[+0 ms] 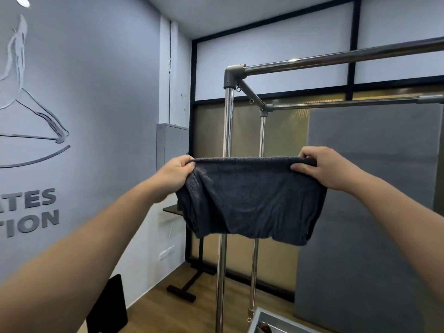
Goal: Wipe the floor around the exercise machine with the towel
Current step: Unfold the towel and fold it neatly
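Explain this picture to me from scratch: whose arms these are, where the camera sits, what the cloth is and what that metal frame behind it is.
There is one picture, taken by a wide-angle camera worn on a person's head, so the two bare arms reaching forward are that person's own. No robot is involved.

The left hand and the right hand each pinch an upper corner of a dark grey towel, holding it spread out in the air at about chest height. It hangs loose below the hands and touches nothing else.

Behind the towel stands the exercise machine, a frame of shiny metal posts and bars joined by grey corner pieces. Its base is mostly out of view.

The wooden floor lies low in the picture, far below the towel. On the left is a grey wall with raised lettering and a logo.
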A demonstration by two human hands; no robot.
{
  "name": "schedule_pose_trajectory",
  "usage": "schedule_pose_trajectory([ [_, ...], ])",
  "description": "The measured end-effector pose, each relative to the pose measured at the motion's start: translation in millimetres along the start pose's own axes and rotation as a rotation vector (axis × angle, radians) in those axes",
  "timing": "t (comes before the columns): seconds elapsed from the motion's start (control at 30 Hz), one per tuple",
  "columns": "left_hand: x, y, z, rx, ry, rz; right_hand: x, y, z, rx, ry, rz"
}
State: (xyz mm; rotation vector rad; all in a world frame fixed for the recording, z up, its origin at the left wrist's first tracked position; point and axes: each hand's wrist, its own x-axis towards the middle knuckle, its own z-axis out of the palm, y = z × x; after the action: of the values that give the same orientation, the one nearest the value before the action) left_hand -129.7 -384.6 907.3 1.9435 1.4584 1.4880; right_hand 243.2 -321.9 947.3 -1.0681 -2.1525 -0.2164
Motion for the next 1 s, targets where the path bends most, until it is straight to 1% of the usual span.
schedule_pose_trajectory([
  [0.07, -5, -4, 3, 0.079, -0.015, 0.088, -1, 2, -2, -0.04, -0.027, 0.019],
  [0.13, -10, -5, -3, 0.208, -0.148, 0.126, -4, 4, -4, -0.058, -0.053, 0.034],
  [0.2, -12, -7, -11, 0.359, -0.277, 0.064, -8, 5, -5, -0.054, -0.065, 0.035],
  [0.23, -12, -8, -14, 0.436, -0.314, 0.027, -10, 4, -4, -0.045, -0.067, 0.032],
  [0.33, -9, -9, -20, 0.589, -0.348, -0.051, -15, -2, 1, -0.035, -0.079, 0.013],
  [0.43, -6, -7, -26, 0.673, -0.338, -0.051, -16, -12, 1, -0.059, -0.082, 0.002],
  [0.57, -6, -7, -31, 0.579, -0.166, -0.002, -16, -21, -6, -0.114, -0.082, 0.001],
  [0.7, -7, -6, -27, 0.568, -0.14, -0.065, -15, -27, -7, -0.137, -0.077, -0.002],
  [0.73, -7, -5, -27, 0.491, -0.13, -0.096, -15, -27, -8, -0.14, -0.083, -0.002],
  [0.83, -7, 0, -31, 0.041, -0.095, -0.199, -16, -24, -12, -0.115, -0.099, 0.009],
  [0.87, -5, 1, -34, -0.078, -0.081, -0.21, -17, -22, -15, -0.097, -0.099, 0.014],
  [0.9, -5, 3, -35, -0.142, -0.069, -0.205, -17, -21, -16, -0.083, -0.1, 0.019],
  [0.93, -5, 4, -35, -0.146, -0.061, -0.183, -17, -20, -17, -0.074, -0.097, 0.022],
  [0.97, -5, 4, -35, -0.074, -0.056, -0.141, -16, -20, -17, -0.064, -0.092, 0.026],
  [1.0, -5, 4, -37, 0.085, -0.061, -0.092, -16, -20, -17, -0.049, -0.083, 0.031],
])
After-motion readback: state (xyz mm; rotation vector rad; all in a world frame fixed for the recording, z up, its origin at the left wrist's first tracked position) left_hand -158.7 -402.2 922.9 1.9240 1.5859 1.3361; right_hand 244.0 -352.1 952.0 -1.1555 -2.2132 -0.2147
